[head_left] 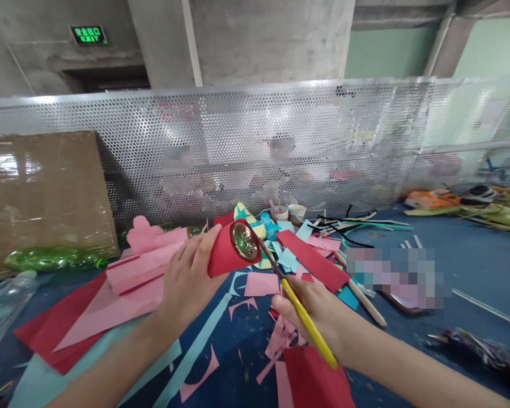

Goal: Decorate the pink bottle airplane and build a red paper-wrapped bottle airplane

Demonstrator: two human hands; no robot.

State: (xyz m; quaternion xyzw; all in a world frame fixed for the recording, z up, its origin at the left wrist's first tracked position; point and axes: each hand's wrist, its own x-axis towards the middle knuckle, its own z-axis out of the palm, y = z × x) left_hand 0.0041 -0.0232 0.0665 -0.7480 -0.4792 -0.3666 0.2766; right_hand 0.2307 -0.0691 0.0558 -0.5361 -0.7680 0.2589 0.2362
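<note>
My left hand (190, 266) is closed on a piece of red paper (221, 252), fingers behind it. Against that paper is a round, shiny brown-green disc (245, 240), like a bottle base; I cannot tell how the two are joined. My right hand (306, 306) grips scissors with yellow handles (308, 323). Their dark blades (271, 258) point up and left, close to the paper's right edge, and whether they touch it is unclear. Below the hands lie pink paper scraps (261, 284) and a pale blue strip (202, 334).
Rolled pink paper (148, 266) and red sheets (51, 328) lie at left, near a green plastic bottle (59, 258) and a clear one (8, 306). A wooden stick (365, 300) and a phone (402, 300) lie right. A perforated metal screen (238, 124) stands behind.
</note>
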